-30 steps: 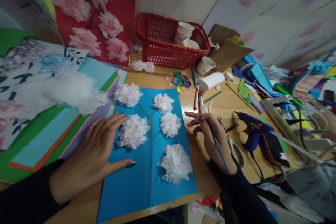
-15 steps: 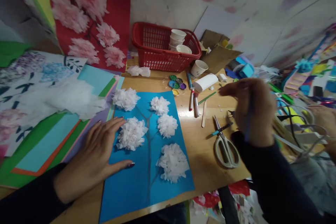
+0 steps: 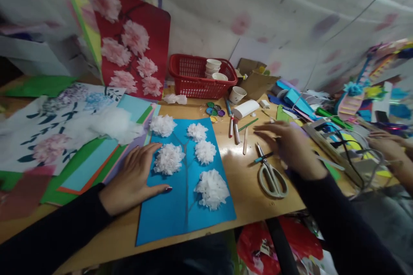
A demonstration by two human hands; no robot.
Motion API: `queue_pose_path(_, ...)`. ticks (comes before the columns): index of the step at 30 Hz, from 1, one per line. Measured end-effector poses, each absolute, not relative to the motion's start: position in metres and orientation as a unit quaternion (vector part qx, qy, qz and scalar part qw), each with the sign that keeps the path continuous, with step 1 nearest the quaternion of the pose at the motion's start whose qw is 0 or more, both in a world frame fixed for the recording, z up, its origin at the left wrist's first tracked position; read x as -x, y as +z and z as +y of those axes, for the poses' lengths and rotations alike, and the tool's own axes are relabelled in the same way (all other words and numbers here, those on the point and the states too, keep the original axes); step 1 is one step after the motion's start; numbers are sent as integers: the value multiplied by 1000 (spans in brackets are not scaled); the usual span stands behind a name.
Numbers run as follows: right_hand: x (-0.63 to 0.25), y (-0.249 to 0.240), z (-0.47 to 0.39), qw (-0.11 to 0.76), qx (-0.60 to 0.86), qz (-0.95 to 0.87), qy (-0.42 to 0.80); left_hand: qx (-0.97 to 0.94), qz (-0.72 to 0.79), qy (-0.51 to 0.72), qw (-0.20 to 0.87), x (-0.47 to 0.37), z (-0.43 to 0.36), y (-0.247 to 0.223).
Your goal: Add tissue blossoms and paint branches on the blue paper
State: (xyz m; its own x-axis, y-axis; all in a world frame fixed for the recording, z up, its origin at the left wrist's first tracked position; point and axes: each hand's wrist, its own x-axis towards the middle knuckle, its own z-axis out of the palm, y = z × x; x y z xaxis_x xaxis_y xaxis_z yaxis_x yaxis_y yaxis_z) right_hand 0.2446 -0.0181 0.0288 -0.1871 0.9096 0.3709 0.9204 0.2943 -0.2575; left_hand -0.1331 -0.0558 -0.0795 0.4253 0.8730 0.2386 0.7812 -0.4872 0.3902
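Observation:
My left hand [image 3: 134,178] lies spread on the left edge of a blue sheet [image 3: 167,219], thumb and fingers apart, holding nothing. Several white crumpled-tissue flowers sit on the sheet along a dark drawn stem; one white flower [image 3: 169,159] is right beside my left fingertips. My right hand [image 3: 292,148] hovers over the table to the right, fingers stretched out and slightly blurred, with nothing visible in it. Below and left of it lie open-bladed scissors [image 3: 272,180], with a thin turquoise-and-black stick [image 3: 263,158] across them. A wooden stick [image 3: 245,141] lies nearby.
At the back stand a red basket [image 3: 200,88] with paper cups and a red picture [image 3: 155,25] with pink flowers. Paint pots [image 3: 213,111], markers [image 3: 231,126] and a white roll [image 3: 247,109] lie before them. Coloured papers [image 3: 87,167] are left; another person's hand [image 3: 383,146] is right.
The camera view has shifted, showing more of the wall. My right hand has lowered and its fingers have stretched out toward the left. My left hand stays on the blue sheet.

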Motion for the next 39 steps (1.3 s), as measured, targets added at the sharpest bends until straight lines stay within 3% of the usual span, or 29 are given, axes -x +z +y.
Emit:
queue_pose_path(5, -192, -19, -33, 84, 576, -810, 66, -838, 498, 197, 104, 133, -56, -79)
queue_pose_path(11, -170, -33, -30, 8, 562, -827, 14, -837, 499, 205, 91, 133, -58, -79)
queue_pose_path(17, -189, -41, -24, 3, 554, -831, 39, -838, 502, 193, 98, 135, -57, -82)
queue_pose_path(23, -211, -31, -22, 124, 579, -803, 61, -837, 499, 198, 103, 136, -58, -83)
queue_pose_path(32, -167, -47, -28, -20, 599, -799, 44, -839, 503, 183, 99, 134, -58, -81)
queue_pose_path(39, -176, -58, -25, 29, 596, -802, 41, -842, 501, 173, 101, 134, -58, -81)
